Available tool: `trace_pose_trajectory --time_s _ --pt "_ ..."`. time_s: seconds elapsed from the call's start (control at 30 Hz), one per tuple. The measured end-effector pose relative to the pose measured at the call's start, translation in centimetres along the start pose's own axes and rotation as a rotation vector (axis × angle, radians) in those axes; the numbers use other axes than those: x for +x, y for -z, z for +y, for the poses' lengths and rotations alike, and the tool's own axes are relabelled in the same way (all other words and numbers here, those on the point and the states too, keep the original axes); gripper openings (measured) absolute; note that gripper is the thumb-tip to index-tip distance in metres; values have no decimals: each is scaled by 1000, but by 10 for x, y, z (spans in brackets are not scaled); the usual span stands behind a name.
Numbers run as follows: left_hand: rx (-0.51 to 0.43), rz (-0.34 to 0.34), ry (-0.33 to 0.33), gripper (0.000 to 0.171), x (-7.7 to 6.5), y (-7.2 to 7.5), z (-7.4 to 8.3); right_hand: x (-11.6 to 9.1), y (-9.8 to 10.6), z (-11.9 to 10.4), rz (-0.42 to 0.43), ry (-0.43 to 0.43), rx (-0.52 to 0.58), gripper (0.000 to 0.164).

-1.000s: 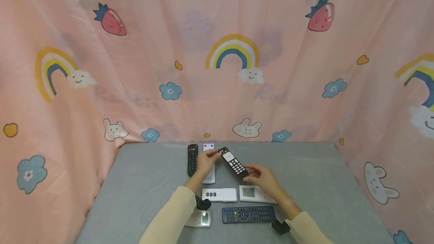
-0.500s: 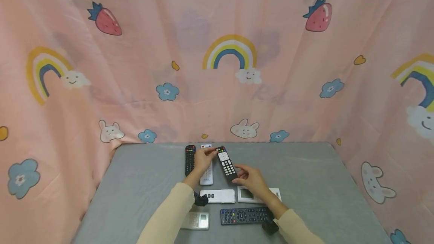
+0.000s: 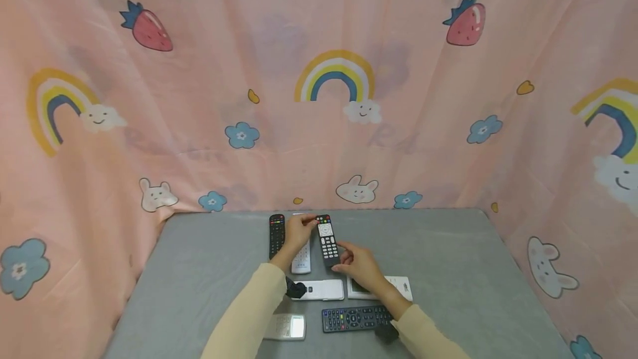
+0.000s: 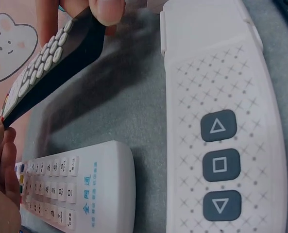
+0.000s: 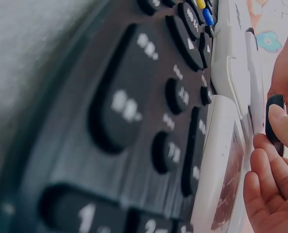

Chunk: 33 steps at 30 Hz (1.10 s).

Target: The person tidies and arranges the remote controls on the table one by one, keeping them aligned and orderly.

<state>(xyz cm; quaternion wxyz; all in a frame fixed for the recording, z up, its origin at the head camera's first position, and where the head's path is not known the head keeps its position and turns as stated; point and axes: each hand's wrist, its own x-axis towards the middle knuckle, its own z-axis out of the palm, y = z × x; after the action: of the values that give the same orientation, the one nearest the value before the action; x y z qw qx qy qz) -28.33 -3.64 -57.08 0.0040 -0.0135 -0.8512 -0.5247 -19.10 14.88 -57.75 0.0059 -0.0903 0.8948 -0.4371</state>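
Observation:
A slim black remote control with white buttons (image 3: 327, 241) is held between both hands, lifted off the grey table with its shadow beneath in the left wrist view. My left hand (image 3: 298, 231) pinches its far end, the one with coloured buttons. At the near end, my right hand (image 3: 363, 266) grips it between thumb and fingers. Partly hidden under the left hand lies a white remote with many buttons (image 3: 301, 262). To its left is another black remote (image 3: 276, 234).
Nearer lie a white three-button remote (image 4: 226, 97) and a white remote with a display (image 3: 399, 284), partly behind the right wrist. Closer still are a long black remote (image 3: 349, 319) and a silver remote (image 3: 286, 327). A pink patterned curtain (image 3: 309, 154) hangs behind the table.
The held remote has turned from slanting to nearly lengthwise, its near end swinging left. My right hand has moved left with it, while the left hand keeps its pinch.

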Motion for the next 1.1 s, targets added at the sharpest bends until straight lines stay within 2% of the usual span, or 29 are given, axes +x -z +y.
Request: trace_pose_trajectory --time_s 0.1,0.23,0.53,1.1 --pt "14 15 -17 22 1 0 0 2 -3 -1 -8 13 -12 66" --pt "16 13 0 22 2 0 -1 4 -6 -1 -21 0 -18 67" --pt "47 24 -11 21 6 -2 -8 5 -11 -5 -33 -26 -3 67" --pt "213 26 25 19 8 -2 -6 8 -17 -4 -50 -53 -23 66"
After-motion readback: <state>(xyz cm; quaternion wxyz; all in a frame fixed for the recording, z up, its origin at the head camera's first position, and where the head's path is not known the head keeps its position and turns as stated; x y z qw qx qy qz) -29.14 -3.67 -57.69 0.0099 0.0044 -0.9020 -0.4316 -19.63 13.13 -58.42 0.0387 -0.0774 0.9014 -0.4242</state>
